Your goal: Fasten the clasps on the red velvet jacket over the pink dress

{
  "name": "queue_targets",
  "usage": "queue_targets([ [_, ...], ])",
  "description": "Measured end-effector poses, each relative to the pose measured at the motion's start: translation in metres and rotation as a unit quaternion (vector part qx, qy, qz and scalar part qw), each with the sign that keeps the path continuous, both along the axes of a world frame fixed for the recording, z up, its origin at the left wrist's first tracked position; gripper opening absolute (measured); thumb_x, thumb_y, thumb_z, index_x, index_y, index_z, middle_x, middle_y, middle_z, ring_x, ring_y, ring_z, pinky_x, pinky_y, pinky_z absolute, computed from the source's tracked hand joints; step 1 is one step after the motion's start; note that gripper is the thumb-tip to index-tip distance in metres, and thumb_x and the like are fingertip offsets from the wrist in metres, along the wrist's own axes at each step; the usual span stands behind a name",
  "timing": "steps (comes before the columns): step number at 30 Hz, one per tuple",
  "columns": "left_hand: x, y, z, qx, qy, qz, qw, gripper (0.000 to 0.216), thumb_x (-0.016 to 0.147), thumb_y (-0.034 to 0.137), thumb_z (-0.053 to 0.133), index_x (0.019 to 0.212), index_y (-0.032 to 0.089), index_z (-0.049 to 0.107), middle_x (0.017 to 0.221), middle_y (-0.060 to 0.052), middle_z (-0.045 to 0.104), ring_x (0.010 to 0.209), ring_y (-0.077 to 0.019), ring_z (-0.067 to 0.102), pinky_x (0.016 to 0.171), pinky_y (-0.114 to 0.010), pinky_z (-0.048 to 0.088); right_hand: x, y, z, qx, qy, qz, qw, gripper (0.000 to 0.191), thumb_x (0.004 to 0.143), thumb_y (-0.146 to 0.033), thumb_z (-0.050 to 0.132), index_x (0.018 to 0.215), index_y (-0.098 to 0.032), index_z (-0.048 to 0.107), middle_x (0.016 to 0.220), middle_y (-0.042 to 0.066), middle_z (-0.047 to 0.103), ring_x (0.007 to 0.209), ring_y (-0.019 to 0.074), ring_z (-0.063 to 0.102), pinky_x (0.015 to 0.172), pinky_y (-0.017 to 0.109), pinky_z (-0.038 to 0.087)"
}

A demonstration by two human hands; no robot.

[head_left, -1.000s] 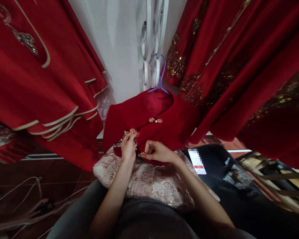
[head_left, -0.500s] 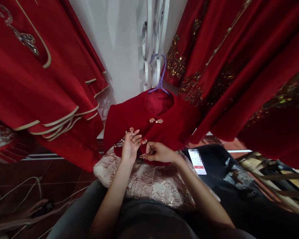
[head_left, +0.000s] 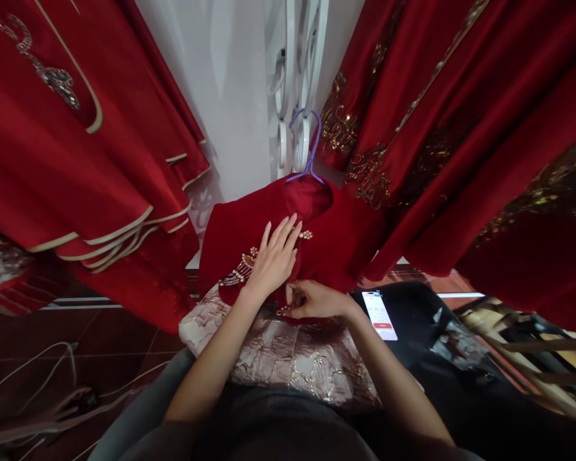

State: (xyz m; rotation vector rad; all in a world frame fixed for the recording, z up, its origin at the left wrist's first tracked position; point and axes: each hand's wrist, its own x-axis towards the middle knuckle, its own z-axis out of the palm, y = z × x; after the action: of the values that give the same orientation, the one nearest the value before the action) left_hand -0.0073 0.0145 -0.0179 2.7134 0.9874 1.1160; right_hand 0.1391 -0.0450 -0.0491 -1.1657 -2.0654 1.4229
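A small red velvet jacket (head_left: 338, 240) hangs on a purple hanger (head_left: 308, 150) in front of me, its lower edge resting on a pink-gold brocade cloth (head_left: 288, 355) on my lap. My left hand (head_left: 273, 259) lies flat on the jacket's front with fingers stretched out, covering part of the pearl-and-gold clasp (head_left: 306, 235). A beaded gold tassel (head_left: 240, 269) hangs just left of that hand. My right hand (head_left: 314, 299) is closed in a pinch on a small gold button ornament (head_left: 284, 311) at the jacket's lower edge.
Long red embroidered gowns hang close at the left (head_left: 62, 166) and right (head_left: 461, 141). A white ornamental rack (head_left: 295, 77) holds the hanger. A phone (head_left: 379, 314) lies on dark fabric to my right. Cords (head_left: 52, 378) trail over the dark red floor tiles.
My left hand let go near the tassel, rose and spread flat over the jacket's chest. My right hand kept its pinch on the ornament and dropped slightly lower.
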Motion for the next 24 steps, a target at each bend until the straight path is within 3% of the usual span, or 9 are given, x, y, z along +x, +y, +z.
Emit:
queue_targets([
  [2,0.002,-0.002,-0.006,0.004,0.006,0.015,1.000,0.056,0.093,0.014,0.040,0.147,0.022,0.032,0.156,-0.009,0.031,0.143,-0.0250,0.028,0.120,-0.051,0.012,0.000,0.000,0.001,-0.001,-0.010,0.007,1.000,0.015,0.072,-0.023,0.068,0.073,-0.018,0.054,0.068,-0.002,0.062,0.062,0.0112,0.055,0.060,0.024,0.042],
  [5,0.003,-0.006,-0.011,0.011,-0.009,0.044,0.999,0.046,0.094,0.019,0.040,0.140,0.021,0.042,0.150,-0.010,0.040,0.137,-0.0252,0.035,0.118,-0.049,0.018,0.002,-0.002,0.006,0.002,-0.026,0.019,0.999,0.014,0.072,-0.021,0.067,0.072,-0.018,0.054,0.066,-0.002,0.062,0.061,0.0113,0.055,0.059,0.024,0.041],
  [12,0.005,-0.001,0.001,0.018,-0.008,0.089,0.996,0.028,0.095,0.031,0.045,0.118,0.023,0.060,0.124,-0.010,0.057,0.112,-0.0270,0.048,0.101,-0.046,0.033,0.010,-0.005,0.013,-0.039,-0.027,0.067,0.997,0.018,0.071,-0.022,0.070,0.074,-0.018,0.053,0.064,-0.004,0.058,0.059,0.0099,0.054,0.056,0.022,0.041],
  [17,0.008,0.003,0.005,0.027,-0.043,0.089,0.995,0.021,0.096,0.034,0.046,0.099,0.024,0.065,0.114,-0.008,0.062,0.104,-0.0247,0.050,0.096,-0.044,0.032,0.013,-0.005,0.011,-0.037,-0.038,0.072,0.996,0.021,0.072,-0.028,0.071,0.073,-0.018,0.053,0.063,-0.004,0.059,0.058,0.0097,0.054,0.055,0.022,0.041],
  [24,0.006,0.010,0.008,0.071,0.026,0.084,0.994,0.021,0.094,0.030,0.049,0.107,0.022,0.063,0.114,-0.011,0.062,0.107,-0.0281,0.051,0.101,-0.049,0.027,0.015,-0.006,0.013,-0.012,-0.039,0.059,0.997,0.020,0.071,-0.023,0.072,0.072,-0.018,0.052,0.067,-0.004,0.061,0.061,0.0103,0.056,0.056,0.022,0.042],
])
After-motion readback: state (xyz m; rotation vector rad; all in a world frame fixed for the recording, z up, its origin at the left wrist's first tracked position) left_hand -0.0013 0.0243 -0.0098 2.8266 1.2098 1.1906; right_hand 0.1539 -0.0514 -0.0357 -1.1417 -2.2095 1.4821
